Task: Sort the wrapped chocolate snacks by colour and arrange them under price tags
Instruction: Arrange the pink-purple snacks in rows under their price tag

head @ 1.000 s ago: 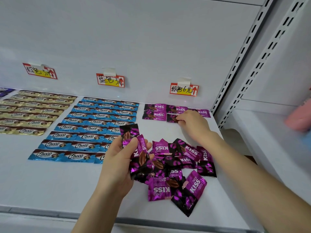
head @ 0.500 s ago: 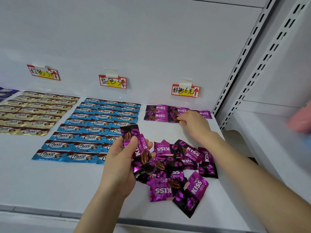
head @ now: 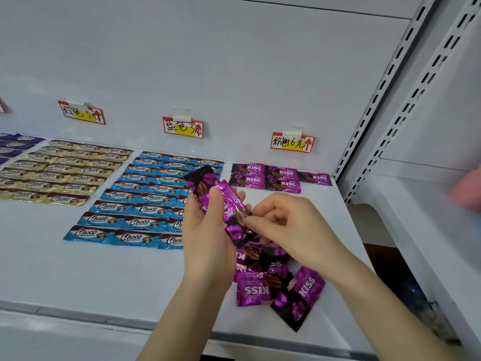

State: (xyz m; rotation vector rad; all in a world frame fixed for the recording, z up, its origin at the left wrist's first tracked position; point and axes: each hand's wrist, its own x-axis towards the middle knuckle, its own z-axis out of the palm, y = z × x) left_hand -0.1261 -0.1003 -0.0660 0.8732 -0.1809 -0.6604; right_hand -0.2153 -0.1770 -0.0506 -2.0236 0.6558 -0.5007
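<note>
My left hand (head: pixel 208 238) holds a small stack of purple KISS snacks (head: pixel 221 201) upright above the shelf. My right hand (head: pixel 283 225) pinches the lower end of the front purple snack in that stack. Below both hands lies a loose pile of purple KISS snacks (head: pixel 278 290) on the white shelf (head: pixel 104 277). Several purple snacks (head: pixel 281 178) lie in two rows under the right price tag (head: pixel 292 142). Blue Choco snacks (head: pixel 140 204) lie in rows under the middle price tag (head: pixel 183 127). Gold snacks (head: pixel 59 173) lie under the left price tag (head: pixel 82 112).
Dark blue snacks (head: pixel 13 144) show at the far left edge. Slotted white uprights (head: pixel 377 100) close the shelf on the right, with a lower shelf (head: pixel 429 230) beyond. A blurred pink thing (head: pixel 466 188) sits at the right edge. The shelf's front lip (head: pixel 78 313) runs below.
My right hand left the arranged purple rows at the back and came forward to the stack in my left hand, pinching its front snack. The left hand rose slightly.
</note>
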